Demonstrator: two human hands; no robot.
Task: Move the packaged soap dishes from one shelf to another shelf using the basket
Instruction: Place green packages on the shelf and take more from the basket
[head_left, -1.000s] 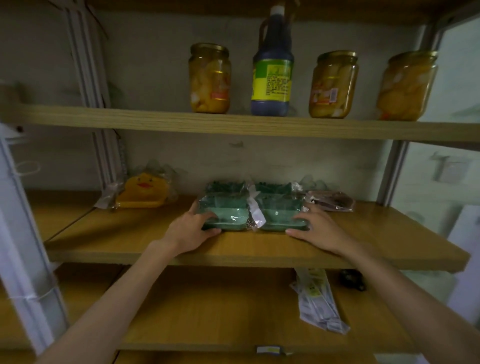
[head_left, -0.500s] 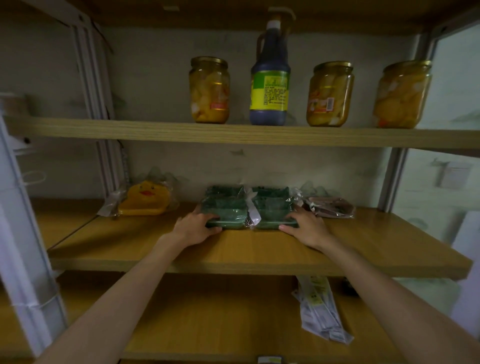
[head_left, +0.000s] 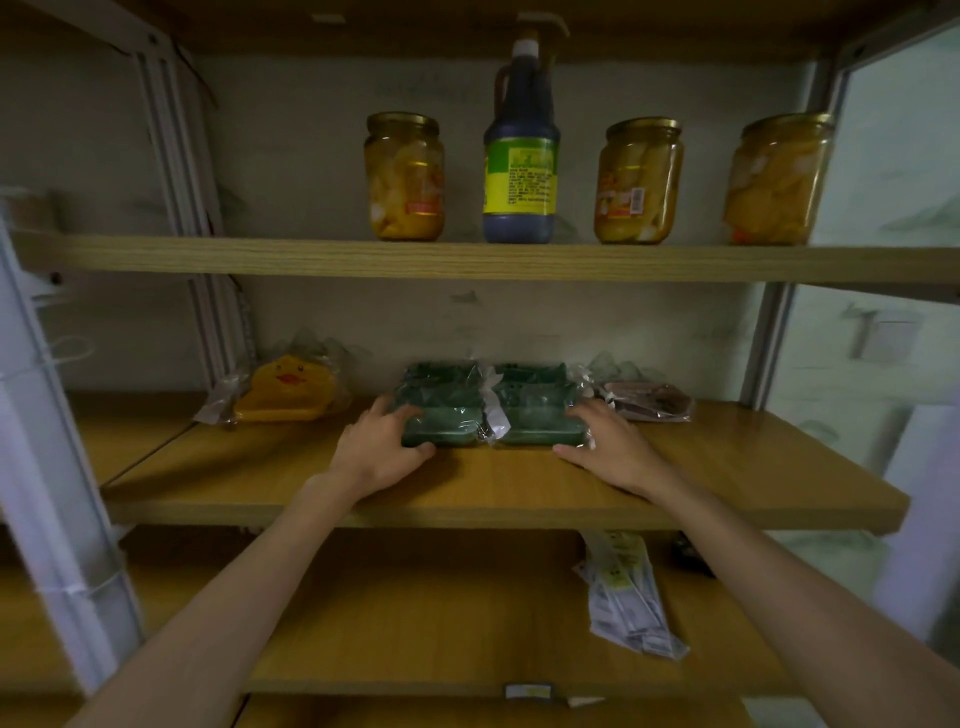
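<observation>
Two green packaged soap dishes lie side by side on the middle shelf (head_left: 727, 478). My left hand (head_left: 376, 452) holds the left green dish (head_left: 447, 415), thumb along its front edge and fingers over its left side. My right hand (head_left: 608, 447) holds the right green dish (head_left: 537, 410) the same way from the right. A yellow duck-shaped packaged soap dish (head_left: 288, 389) sits further left, and a brownish packaged dish (head_left: 649, 405) lies just right of my right hand. No basket is in view.
The upper shelf carries three jars of yellow fruit (head_left: 405, 176) and a dark bottle (head_left: 522, 156). Flat printed packets (head_left: 626, 597) lie on the lower shelf at the right. White metal uprights (head_left: 57, 467) frame the left side.
Both hands have slid the two green dishes further back on the middle shelf, toward the wall. The view has tilted up slightly.
</observation>
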